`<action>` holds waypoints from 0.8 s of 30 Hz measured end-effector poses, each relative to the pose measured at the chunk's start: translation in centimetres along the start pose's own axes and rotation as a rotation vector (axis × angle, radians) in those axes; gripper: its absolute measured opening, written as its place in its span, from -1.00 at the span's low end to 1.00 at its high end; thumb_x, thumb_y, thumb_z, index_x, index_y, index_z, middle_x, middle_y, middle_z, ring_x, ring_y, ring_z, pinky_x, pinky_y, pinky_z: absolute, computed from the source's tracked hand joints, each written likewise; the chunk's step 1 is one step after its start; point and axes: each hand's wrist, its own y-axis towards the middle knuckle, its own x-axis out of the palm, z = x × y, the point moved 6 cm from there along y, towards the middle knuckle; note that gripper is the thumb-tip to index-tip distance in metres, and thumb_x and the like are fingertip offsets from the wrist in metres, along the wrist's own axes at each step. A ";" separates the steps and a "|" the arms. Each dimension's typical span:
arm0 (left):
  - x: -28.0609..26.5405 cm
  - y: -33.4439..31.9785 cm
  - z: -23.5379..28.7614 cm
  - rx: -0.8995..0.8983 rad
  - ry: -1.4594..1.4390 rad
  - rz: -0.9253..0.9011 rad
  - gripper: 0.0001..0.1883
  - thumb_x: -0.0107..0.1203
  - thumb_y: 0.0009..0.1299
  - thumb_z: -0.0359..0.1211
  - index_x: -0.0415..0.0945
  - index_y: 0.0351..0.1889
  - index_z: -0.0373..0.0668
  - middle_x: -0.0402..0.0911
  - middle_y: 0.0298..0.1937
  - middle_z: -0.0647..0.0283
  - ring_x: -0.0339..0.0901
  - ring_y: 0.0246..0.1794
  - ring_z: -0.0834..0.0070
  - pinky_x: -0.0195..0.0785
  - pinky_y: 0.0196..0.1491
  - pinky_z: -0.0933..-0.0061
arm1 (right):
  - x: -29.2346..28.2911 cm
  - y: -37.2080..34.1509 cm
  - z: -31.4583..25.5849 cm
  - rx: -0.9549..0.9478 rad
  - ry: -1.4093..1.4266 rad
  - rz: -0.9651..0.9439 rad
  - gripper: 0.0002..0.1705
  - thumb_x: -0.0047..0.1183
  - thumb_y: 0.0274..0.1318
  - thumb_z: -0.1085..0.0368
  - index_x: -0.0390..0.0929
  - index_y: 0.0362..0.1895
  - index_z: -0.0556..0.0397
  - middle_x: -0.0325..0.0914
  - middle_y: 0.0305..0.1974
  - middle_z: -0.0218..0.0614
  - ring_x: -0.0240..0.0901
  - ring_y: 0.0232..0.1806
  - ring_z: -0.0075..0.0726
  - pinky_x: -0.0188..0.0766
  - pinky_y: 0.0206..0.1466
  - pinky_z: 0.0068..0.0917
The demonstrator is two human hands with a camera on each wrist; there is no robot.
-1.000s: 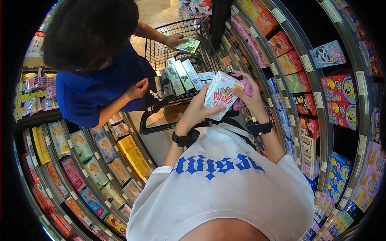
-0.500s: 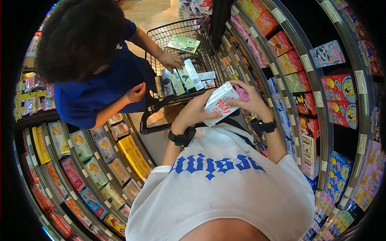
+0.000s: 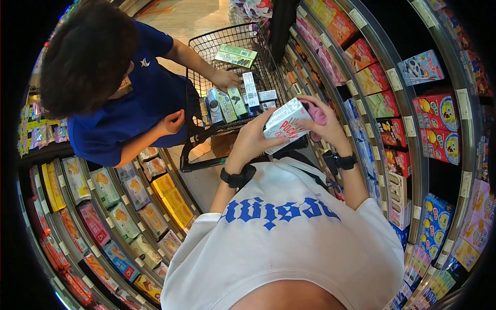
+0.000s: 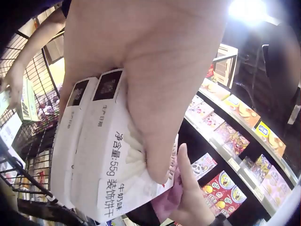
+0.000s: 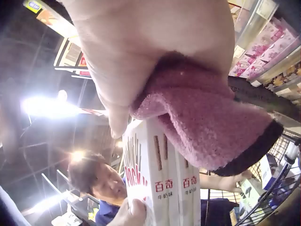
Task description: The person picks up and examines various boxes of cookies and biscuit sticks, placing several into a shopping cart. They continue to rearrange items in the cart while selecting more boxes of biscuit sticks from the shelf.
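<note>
Two white Pocky boxes (image 3: pixel 287 124) (image 4: pixel 101 146) (image 5: pixel 162 174), stacked face to face, are held between both hands in front of the white shirt. My left hand (image 3: pixel 251 140) (image 4: pixel 141 70) grips them from the left, its thumb across the printed front. On the other side my right hand (image 3: pixel 328 129) (image 5: pixel 155 52) holds a pink cloth (image 3: pixel 316 114) (image 4: pixel 168 200) (image 5: pixel 197 113) with a dark edge, and its thumb and fingers rest on the boxes. In the right wrist view the cloth covers part of the boxes' upper end.
Beyond the boxes stands a black wire cart (image 3: pixel 235 37) holding green and white cartons (image 3: pixel 236 56). A person in a blue shirt (image 3: pixel 170 98) reaches into it from the left. Shelves of packaged snacks curve along both sides, with a blue Pocky box (image 3: pixel 421 68) on the right one.
The Pocky boxes have tilted between my hands, showing more of their top side. The other person's hand let go of a green carton and moved to cartons nearer the cart handle; a white one there shifted.
</note>
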 end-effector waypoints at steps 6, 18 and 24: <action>-0.9 0.3 0.1 -0.084 -0.379 0.200 -0.29 0.49 0.24 -0.30 0.38 0.27 -0.39 0.71 -0.02 0.07 0.68 -0.11 0.51 0.56 -0.04 0.44 | -2.0 0.1 0.9 -0.033 0.134 0.222 -0.35 0.35 0.22 0.15 0.47 0.34 0.06 0.57 0.18 -0.26 0.42 0.20 -0.46 0.25 0.35 -0.43; 0.2 0.8 0.2 -0.038 -0.358 0.088 -0.26 0.41 0.34 -0.32 0.28 0.40 -0.36 0.65 0.11 0.07 0.65 -0.01 0.50 0.54 0.03 0.42 | 3.1 -0.5 2.9 0.115 0.202 -0.036 -0.22 0.46 0.09 0.05 0.45 0.25 0.26 0.61 0.11 -0.21 0.50 0.10 -0.45 0.40 0.23 -0.46; 1.4 0.4 -0.6 -0.246 -0.575 -0.070 -0.18 0.28 0.48 -0.27 0.04 0.56 -0.34 0.57 0.16 0.11 0.58 -0.10 0.57 0.49 -0.08 0.51 | 1.3 -0.2 4.3 0.179 0.571 0.178 -0.56 0.24 0.33 0.13 0.57 0.13 0.17 0.64 0.02 -0.36 0.50 0.06 -0.56 0.36 0.20 -0.55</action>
